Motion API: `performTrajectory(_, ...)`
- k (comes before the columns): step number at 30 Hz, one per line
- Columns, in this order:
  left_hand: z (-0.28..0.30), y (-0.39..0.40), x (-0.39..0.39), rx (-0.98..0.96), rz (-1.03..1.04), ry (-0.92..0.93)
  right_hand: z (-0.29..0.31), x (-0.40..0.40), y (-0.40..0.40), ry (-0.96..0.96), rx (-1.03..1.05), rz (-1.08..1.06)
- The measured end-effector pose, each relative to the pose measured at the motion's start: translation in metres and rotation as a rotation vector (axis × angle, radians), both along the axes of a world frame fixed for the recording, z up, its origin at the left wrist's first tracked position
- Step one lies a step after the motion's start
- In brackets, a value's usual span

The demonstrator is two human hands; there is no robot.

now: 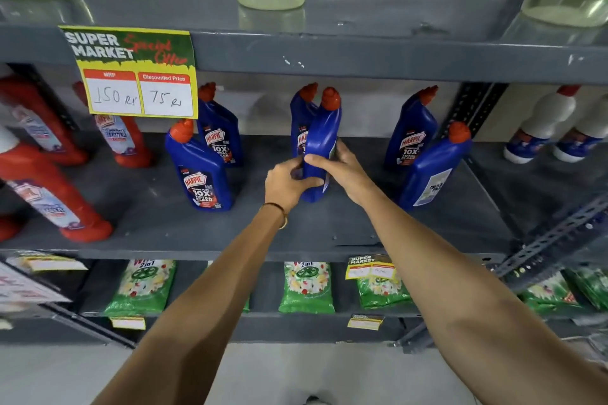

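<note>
A blue cleaner bottle [321, 138] with a red cap stands on the middle grey shelf [296, 233], turned edge-on to me. My left hand [285, 186] grips its lower left side, thumb across the front. My right hand [343, 166] grips it from the right, thumb on its edge. Another blue bottle [300, 122] stands right behind it, mostly hidden.
More blue bottles stand to the left [200, 171] and right [431, 168], red bottles [49, 197] at far left, white bottles [543, 128] at far right. A yellow price sign [131, 72] hangs from the upper shelf. Green packets [307, 286] lie on the shelf below.
</note>
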State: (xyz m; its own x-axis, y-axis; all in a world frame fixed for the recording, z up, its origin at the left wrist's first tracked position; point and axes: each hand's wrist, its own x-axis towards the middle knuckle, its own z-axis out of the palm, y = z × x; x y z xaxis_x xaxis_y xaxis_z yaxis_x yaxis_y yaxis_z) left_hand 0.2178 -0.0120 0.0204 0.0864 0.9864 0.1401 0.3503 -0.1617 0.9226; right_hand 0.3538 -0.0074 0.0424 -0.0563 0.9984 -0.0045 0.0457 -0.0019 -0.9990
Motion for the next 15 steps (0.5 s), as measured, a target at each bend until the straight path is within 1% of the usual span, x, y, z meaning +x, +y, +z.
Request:
performTrajectory(2, 0.001, 0.003, -0.013, -0.085, -0.138, -0.189, 0.000, 0.005, -0.002, 0.019, 0.007, -0.003)
performTrajectory(4, 0.004, 0.006, -0.022, -0.182, -0.224, -0.281, 0.000, 0.007, -0.003, 0.053, -0.005, 0.006)
performTrajectory(8, 0.005, 0.017, -0.030, -0.434, -0.380, -0.355, 0.002, 0.012, -0.005, 0.139, -0.069, 0.047)
performTrajectory(10, 0.008, 0.017, -0.026, -0.530, -0.471, -0.382, 0.002, 0.014, -0.007, 0.170, -0.101, 0.077)
performTrajectory(12, 0.008, 0.015, -0.022, -0.552, -0.525, -0.386, 0.001, 0.015, -0.010, 0.191, -0.121, 0.122)
performTrajectory(13, 0.006, 0.014, -0.019, -0.550, -0.520, -0.383, 0.000, 0.015, -0.011, 0.196, -0.126, 0.136)
performTrajectory(15, 0.004, 0.011, -0.015, -0.519, -0.446, -0.373, -0.001, 0.017, -0.011, 0.191, -0.128, 0.129)
